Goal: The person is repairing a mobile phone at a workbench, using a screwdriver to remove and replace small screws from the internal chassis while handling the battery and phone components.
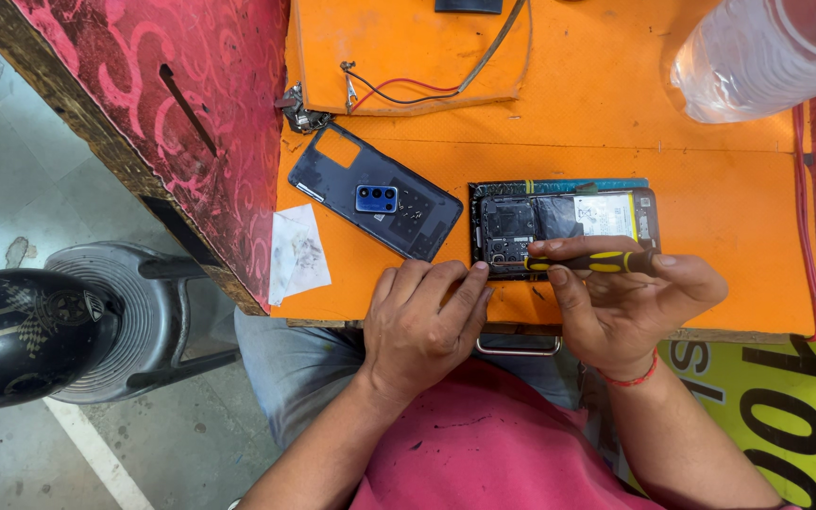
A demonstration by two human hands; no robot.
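Both bare forearms rise from the bottom of the view toward the near edge of the desk, the elbows spread and the wrists drawn close together. The left hand (424,326) lies palm down at that edge, knuckles up, its fingers (469,283) held side by side, slightly bent and reaching forward, their tips pressing down. The right hand (627,302) is turned on its side just beside it, thumb on top, fingers curled into a pinch closed round a slim tool. A thin red thread band circles the right wrist.
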